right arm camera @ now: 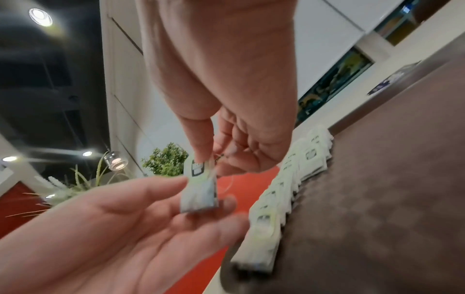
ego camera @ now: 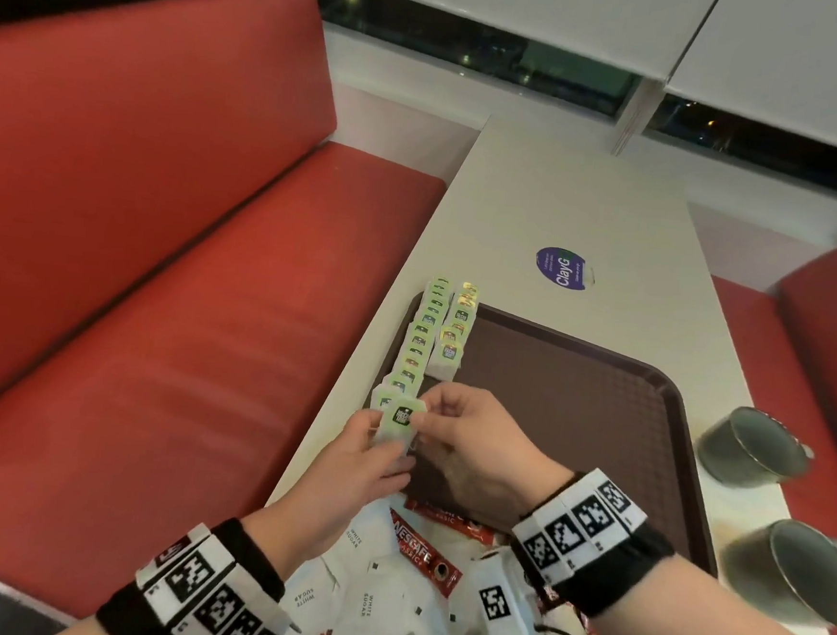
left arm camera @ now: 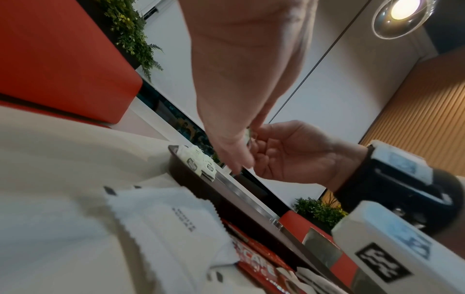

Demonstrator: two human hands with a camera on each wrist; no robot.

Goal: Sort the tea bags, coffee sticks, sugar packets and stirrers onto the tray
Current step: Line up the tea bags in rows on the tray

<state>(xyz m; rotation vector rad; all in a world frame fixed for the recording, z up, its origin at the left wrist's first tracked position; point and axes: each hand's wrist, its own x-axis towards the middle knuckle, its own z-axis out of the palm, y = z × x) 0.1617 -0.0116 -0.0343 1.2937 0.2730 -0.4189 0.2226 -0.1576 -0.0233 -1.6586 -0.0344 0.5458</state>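
A green-tagged tea bag (ego camera: 400,423) is held upright between both hands, just above the near left corner of the brown tray (ego camera: 575,404). My left hand (ego camera: 386,445) holds its lower part between thumb and fingers. My right hand (ego camera: 421,415) pinches its top tag. In the right wrist view the tea bag (right arm camera: 201,191) stands on the left hand's fingers (right arm camera: 201,220). Two overlapping rows of tea bags (ego camera: 416,347) lie along the tray's left edge. White sugar packets (ego camera: 364,598) and red coffee sticks (ego camera: 423,553) lie in a loose heap under my wrists. I see no stirrers.
Two metal cups (ego camera: 751,448) (ego camera: 807,573) stand on the white table right of the tray. A purple sticker (ego camera: 563,268) is on the table beyond the tray. A red bench (ego camera: 161,247) runs along the table's left edge. Most of the tray's surface is bare.
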